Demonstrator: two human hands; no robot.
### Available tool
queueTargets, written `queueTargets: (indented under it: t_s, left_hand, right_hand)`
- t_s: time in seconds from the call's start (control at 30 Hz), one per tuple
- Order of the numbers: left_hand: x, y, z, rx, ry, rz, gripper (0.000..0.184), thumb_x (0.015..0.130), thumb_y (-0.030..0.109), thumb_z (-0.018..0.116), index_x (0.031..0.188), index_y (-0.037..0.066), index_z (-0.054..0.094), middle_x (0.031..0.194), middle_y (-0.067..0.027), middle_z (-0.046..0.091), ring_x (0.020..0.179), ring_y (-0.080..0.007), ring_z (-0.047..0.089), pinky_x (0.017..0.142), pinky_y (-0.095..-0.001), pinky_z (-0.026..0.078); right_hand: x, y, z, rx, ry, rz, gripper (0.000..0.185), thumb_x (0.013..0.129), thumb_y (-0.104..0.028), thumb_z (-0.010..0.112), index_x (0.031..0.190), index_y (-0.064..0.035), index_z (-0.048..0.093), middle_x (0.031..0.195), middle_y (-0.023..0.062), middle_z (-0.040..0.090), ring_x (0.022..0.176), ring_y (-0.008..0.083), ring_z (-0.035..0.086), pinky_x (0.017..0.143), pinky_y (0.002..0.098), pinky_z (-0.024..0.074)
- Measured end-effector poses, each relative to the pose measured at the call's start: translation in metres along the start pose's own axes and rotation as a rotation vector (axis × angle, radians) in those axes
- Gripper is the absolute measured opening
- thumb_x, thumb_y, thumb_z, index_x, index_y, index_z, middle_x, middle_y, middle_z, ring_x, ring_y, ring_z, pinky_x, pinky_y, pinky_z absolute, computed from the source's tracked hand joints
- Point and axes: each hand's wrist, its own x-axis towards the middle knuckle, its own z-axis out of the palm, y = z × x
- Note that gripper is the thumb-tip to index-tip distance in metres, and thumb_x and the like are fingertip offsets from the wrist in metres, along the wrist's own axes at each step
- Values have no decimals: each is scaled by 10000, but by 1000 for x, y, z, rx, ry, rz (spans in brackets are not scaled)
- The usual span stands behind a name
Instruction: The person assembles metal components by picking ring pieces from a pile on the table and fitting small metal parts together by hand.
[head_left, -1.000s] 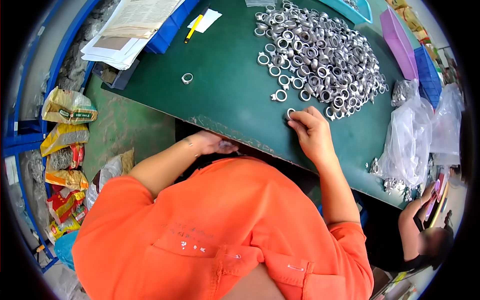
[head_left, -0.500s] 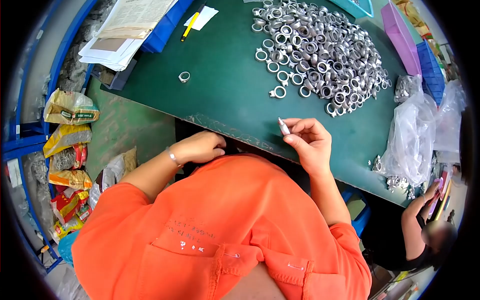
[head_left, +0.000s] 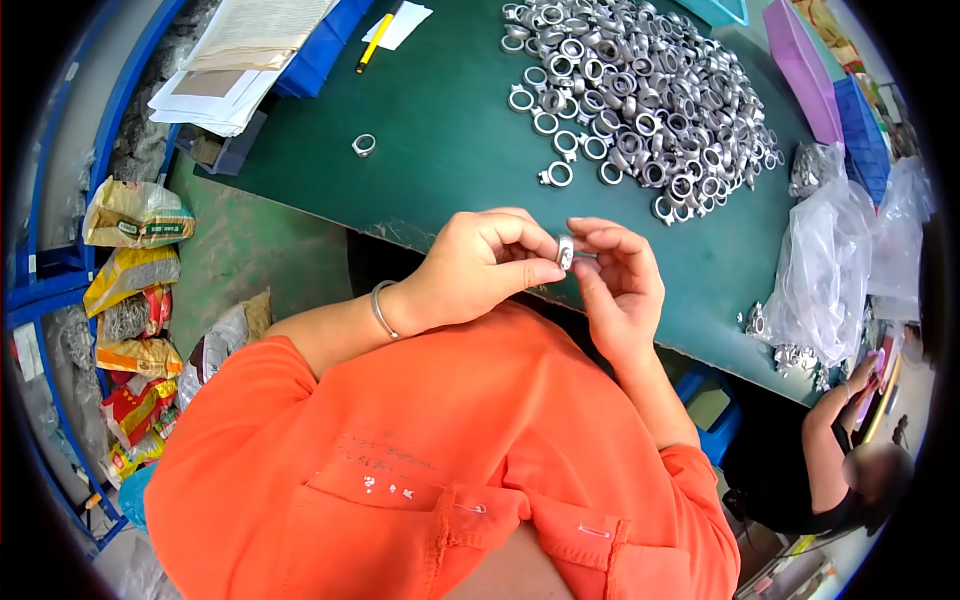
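Just above the table's near edge, my left hand pinches a small silver-grey metal ring between thumb and fingers. My right hand meets it from the other side, its thumb and forefinger at the ring's right edge and its other fingers curled. The ring is seen nearly edge-on, and fingertips cover part of it. Beyond my hands, a large pile of similar metal rings, many with a small lug, lies on the green table. One single ring lies apart on the left.
A yellow marker, white paper and a blue bin with papers are at the back left. Plastic bags, small metal parts and a purple bin line the right side. Another person sits at lower right.
My left hand has risen from beside my lap at the table edge and taken hold of the ring. My right hand has stayed near its place, and the ring has turned.
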Motion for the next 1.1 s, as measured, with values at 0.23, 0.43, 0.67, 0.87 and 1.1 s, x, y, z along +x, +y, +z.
queueTargets:
  t_s: [0.23,0.43,0.67,0.87,1.1]
  left_hand:
    - [-2,5,-1,345,4,151,90,781,-20,660,870,-13,650,821,-49,597,716,-103,567,618,-216,456]
    - [-1,5,0,420,29,227,79,777,-8,664,854,8,659,785,-43,608,695,-112,569,606,-224,452]
    - [-1,-2,3,-66,5,24,105,841,11,618,937,-32,619,829,-56,623,816,-117,603,708,-234,503]
    - [-2,-4,-1,-231,-27,-145,116,869,42,592,960,-28,609,891,-74,642,788,-103,601,688,-223,496]
    - [-1,-1,-2,-226,2,-193,119,859,78,620,941,-10,620,829,-40,636,657,-47,522,572,-183,418]
  right_hand:
    - [9,-5,-2,101,-29,385,250,949,-157,486,1096,35,553,819,40,609,738,102,576,625,219,470]
    - [5,-1,0,139,-46,322,234,929,-142,526,1084,31,559,851,47,610,730,101,568,643,223,475]
    - [5,-2,-2,201,-2,378,219,923,-159,538,1025,32,569,844,75,623,703,122,585,635,244,495]
    - [6,0,-3,190,23,467,215,919,-183,549,928,30,573,799,93,634,647,129,592,591,244,499]
    - [7,0,-4,151,34,485,222,911,-195,566,888,25,586,748,82,633,623,113,586,571,227,493]
